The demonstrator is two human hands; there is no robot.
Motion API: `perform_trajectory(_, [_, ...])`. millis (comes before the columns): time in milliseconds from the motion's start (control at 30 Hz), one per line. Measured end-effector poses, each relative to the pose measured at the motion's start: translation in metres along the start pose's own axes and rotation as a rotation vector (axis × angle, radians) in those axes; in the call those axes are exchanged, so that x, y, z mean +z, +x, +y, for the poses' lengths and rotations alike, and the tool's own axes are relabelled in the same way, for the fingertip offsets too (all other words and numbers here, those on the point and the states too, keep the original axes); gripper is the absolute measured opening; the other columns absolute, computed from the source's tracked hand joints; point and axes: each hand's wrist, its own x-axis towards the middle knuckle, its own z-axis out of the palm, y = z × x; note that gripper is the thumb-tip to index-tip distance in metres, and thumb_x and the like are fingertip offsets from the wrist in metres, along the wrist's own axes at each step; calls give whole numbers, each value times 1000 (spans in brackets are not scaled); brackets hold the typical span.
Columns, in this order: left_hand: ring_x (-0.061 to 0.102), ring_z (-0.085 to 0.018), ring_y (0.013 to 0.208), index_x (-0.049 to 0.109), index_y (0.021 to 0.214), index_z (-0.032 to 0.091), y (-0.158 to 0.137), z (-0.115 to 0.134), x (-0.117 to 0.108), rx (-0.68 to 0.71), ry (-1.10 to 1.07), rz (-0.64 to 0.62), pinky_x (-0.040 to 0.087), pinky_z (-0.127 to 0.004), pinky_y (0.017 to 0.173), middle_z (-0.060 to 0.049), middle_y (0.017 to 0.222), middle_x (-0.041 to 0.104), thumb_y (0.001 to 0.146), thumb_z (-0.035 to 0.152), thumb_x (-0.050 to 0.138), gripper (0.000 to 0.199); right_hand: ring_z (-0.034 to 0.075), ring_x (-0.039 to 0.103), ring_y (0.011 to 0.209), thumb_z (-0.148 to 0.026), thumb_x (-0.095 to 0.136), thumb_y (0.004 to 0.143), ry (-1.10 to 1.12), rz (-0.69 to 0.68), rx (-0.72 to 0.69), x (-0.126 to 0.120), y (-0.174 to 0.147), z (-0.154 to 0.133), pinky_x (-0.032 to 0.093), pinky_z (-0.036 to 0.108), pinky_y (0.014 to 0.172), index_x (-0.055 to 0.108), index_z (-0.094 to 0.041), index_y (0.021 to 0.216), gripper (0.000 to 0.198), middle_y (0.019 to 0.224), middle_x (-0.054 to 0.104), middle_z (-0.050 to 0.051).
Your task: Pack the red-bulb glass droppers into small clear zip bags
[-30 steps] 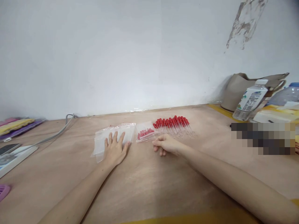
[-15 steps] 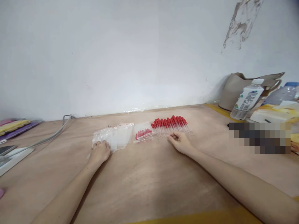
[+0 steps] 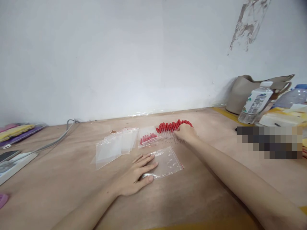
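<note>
A clear zip bag [image 3: 168, 161] lies flat in front, with my left hand [image 3: 135, 175] spread over its left end. My right hand [image 3: 188, 132] is at the right end of a row of thin clear sticks with red tops [image 3: 168, 127]. Its fingers are curled in among them, and what they grip is hidden. Left of the row is a zip bag with several red pieces [image 3: 147, 138] inside. Overlapping clear bags [image 3: 109, 150] are fanned out farther left.
A grey cable [image 3: 56, 140] runs along the left to a white box. A plastic bottle [image 3: 255, 102] and a beige bag [image 3: 236, 94] stand at the right, by a yellow-and-white packet [image 3: 278, 118]. The wall rises behind the table.
My left hand has brought one clear bag from the fanned bags to the front middle and flattened out on it. My right hand has moved forward onto the red-topped sticks.
</note>
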Motion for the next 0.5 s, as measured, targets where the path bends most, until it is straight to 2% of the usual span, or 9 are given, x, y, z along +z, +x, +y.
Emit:
perform_trajectory(133, [15,-24,133,29,136,31,4,-3,7,10,23,-4,16,-49,107,-2,146,16,92,44,36,46,26,61,85,-27,56,65,0,-31,64,4,13,-10,44,33,67,65,-15,85,25,92,64,15])
perform_trajectory(300, [11,-24,134,30,135,31,4,-3,7,14,18,-2,15,-48,107,-1,147,13,92,41,35,44,27,61,83,-27,58,63,45,-79,86,1,20,-14,44,32,64,63,-15,79,21,89,64,15])
perform_trajectory(400, [7,-25,134,27,137,30,3,-3,10,-3,-16,67,19,-48,106,-2,148,8,92,37,36,46,24,61,78,-33,54,68,108,-84,39,-8,15,-13,42,29,61,59,-16,69,17,80,64,12])
perform_trajectory(500, [15,-25,133,27,136,30,4,-5,13,-30,-61,141,25,-46,105,-3,146,14,92,34,39,47,17,58,65,-37,45,75,187,-101,-40,-17,2,-4,39,25,54,52,-18,59,26,67,61,6])
